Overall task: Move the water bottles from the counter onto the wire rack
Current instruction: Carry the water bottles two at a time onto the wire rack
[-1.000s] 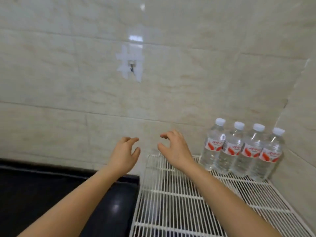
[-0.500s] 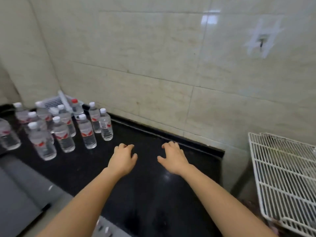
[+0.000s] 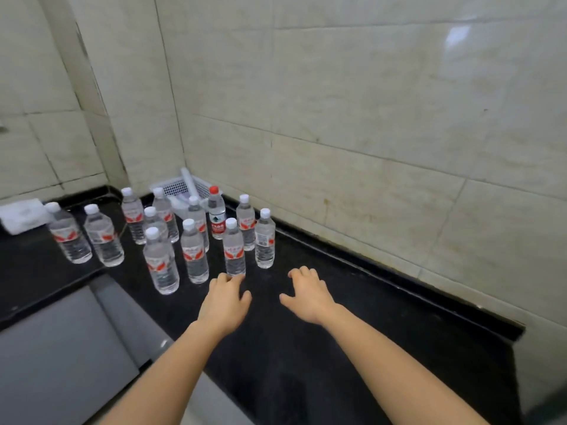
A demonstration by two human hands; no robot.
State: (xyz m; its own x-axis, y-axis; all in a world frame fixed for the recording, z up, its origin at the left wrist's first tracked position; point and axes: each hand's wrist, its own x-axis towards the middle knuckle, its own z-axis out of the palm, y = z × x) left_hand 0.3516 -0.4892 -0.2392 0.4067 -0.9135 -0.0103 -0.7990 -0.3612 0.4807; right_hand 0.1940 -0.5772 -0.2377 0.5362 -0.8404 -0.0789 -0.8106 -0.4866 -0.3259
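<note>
Bottles [image 3: 193, 253] stand upright in a cluster toward the desk's [image 3: 352, 348] far left corner, before a white basket [image 3: 179, 187]. The left hand [image 3: 225, 300], fingers loosely spread and empty, reaches just short of the nearest bottle [image 3: 234, 251]. The right hand [image 3: 308, 294], likewise spread and empty, hovers beside it.

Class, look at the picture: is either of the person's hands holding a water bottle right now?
No: the left hand and right hand are both open and empty above the black counter, just short of the nearest bottle.
</note>
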